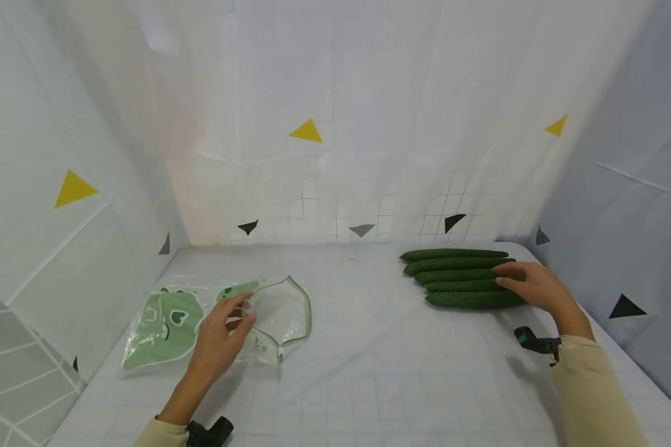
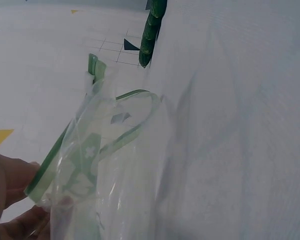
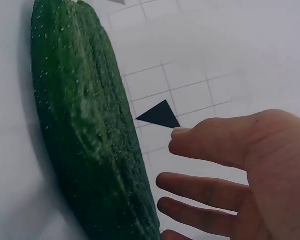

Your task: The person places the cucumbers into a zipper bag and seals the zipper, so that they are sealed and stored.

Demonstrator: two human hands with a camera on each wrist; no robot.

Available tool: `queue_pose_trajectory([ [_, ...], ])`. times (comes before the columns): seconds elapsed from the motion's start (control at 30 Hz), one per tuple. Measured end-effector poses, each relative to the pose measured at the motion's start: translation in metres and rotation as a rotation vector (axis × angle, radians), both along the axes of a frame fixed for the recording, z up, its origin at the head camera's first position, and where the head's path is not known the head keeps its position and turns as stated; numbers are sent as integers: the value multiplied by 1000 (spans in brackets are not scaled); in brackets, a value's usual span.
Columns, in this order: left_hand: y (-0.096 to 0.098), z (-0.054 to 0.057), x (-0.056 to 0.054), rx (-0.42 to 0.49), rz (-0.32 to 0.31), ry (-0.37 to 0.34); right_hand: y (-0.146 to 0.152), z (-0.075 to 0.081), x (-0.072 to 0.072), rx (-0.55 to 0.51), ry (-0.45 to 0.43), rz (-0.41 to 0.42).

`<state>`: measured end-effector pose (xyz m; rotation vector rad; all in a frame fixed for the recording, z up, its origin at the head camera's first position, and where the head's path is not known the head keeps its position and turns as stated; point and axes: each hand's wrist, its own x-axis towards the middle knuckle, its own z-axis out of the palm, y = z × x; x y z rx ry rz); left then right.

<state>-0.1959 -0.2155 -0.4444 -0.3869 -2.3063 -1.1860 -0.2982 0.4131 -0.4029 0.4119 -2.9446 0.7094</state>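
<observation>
A clear zip bag (image 1: 307, 310) with a green cartoon print lies on the left of the table, its green-edged mouth spread in a loop. My left hand (image 1: 222, 332) pinches the rim of that mouth between thumb and fingers; the left wrist view shows the bag's green zip strip (image 2: 49, 165) at the fingertips. Several dark green cucumbers (image 1: 472, 300) lie side by side on the right. Over their right ends is my right hand (image 1: 537, 285), thumb and fingers apart. In the right wrist view it has nothing between its fingers, beside a cucumber (image 3: 85, 120).
A white cloth with a faint grid covers the table (image 1: 358, 385). White sheets (image 1: 369, 81) with yellow and dark triangles hang behind and at both sides. Each wrist wears a small black camera, such as the right one (image 1: 534, 340).
</observation>
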Motion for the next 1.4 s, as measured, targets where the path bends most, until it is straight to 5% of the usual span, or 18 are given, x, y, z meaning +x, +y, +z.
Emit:
queue_pose_trajectory([
  [1.1,0,-1,1,-12,1,1,41,-33,-8,171,-37,1],
  [1.4,0,-1,0,-10,-4,5,46,-44,-1,47,-80,-19],
])
